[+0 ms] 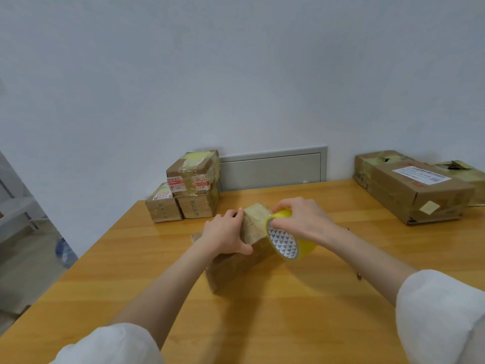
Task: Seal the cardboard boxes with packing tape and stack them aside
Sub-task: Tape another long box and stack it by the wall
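The left hand (227, 232) grips a cardboard box (252, 232) on the table (288, 311); the right hand (304, 219) holds yellow tape (288, 237) against it. Stacked boxes (187, 190) sit beyond.

White sleeves (443, 311) (both arms), bare forearms (157, 290)

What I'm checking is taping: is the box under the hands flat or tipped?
Tipped: the cardboard box slants, far end above the table, left hand gripping.
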Motion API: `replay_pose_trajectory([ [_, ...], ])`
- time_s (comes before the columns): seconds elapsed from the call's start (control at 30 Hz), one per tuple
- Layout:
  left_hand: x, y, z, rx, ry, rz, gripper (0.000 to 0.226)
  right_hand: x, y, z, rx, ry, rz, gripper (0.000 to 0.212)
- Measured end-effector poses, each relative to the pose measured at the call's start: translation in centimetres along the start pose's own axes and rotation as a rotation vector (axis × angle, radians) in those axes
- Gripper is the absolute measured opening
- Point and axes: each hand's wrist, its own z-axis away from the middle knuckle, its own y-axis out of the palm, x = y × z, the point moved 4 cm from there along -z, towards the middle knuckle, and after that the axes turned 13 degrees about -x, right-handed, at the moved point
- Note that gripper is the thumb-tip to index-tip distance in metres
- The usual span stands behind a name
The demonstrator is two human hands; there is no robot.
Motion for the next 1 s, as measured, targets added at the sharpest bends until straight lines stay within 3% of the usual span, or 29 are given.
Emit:
replay_pose_trajectory([
  [0.23,1.2,0.2,-0.2,0.093,-0.057,0.137,0.104,-2.2,0.6,2.5,0.108,0.005,0.107,0.040],
  [0.5,0.9,0.4,-0.2,0.108,-0.043,0.155,0.105,-3.7,1.4,2.9,0.164,0.072,-0.007,0.043],
  [0.63,0.6,0.4,-0.1,0.152,-0.050,0.180,0.117,-4.2,2.7,3.6,0.200,0.079,0.012,0.054],
  [0.73,-0.6,-0.4,-0.5,0.099,0.024,0.136,0.125,-4.0,3.2,3.3,0.174,0.081,0.034,0.059],
  [0.83,-3.1,-0.4,-1.0,-0.002,0.143,0.145,0.114,-3.7,3.3,3.1,0.182,0.049,0.107,0.062],
  [1.0,-4.2,2.2,-1.0,0.117,0.183,0.070,0.104,-4.6,3.4,2.8,0.178,0.074,0.120,0.059],
])
